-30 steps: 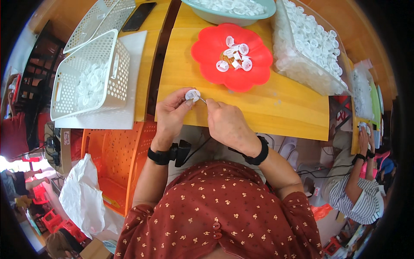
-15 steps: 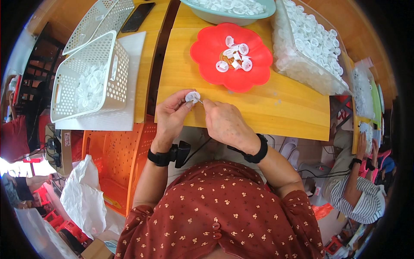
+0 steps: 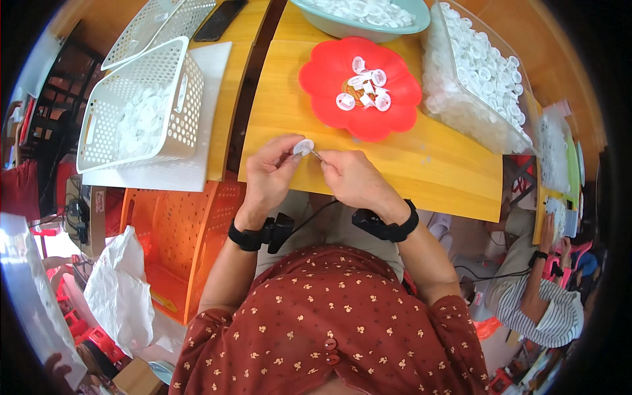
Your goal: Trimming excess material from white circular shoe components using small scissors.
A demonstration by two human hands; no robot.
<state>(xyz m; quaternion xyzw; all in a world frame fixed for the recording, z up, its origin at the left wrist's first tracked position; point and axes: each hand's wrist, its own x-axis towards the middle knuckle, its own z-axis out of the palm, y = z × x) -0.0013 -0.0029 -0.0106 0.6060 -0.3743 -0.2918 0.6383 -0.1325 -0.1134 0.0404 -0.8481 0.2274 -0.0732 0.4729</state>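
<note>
"Round white plastic cap (image 3: 303, 147): where is it in the head view?"

"Above the near edge of the yellow wooden tabletop (image 3: 454, 181), pinched at the fingertips of the left hand (image 3: 267, 172). The thumb and fingers are closed on it, leaving its pale face partly showing."

"And the right hand (image 3: 361, 181)?"

"Just beside it, fingers curled tight around a thin metal tool (image 3: 316, 155). The tool points at the cap; I cannot tell whether its tip is in it or only against it."

"What lies beyond the hands?"

"A red flower-shaped bowl (image 3: 318, 74), with a small cluster of white plastic pieces (image 3: 344, 101) in the middle. Farther off is a pale teal basin (image 3: 388, 31), and to the right of the bowl a clear plastic bin (image 3: 454, 125), both loaded with similar pieces."

"On the left?"

"A white perforated basket (image 3: 191, 125) on a white sheet (image 3: 214, 92), partly filled with more pieces. A black smartphone (image 3: 221, 20) lies past it, and an orange crate (image 3: 161, 227) sits below the table edge"
</note>
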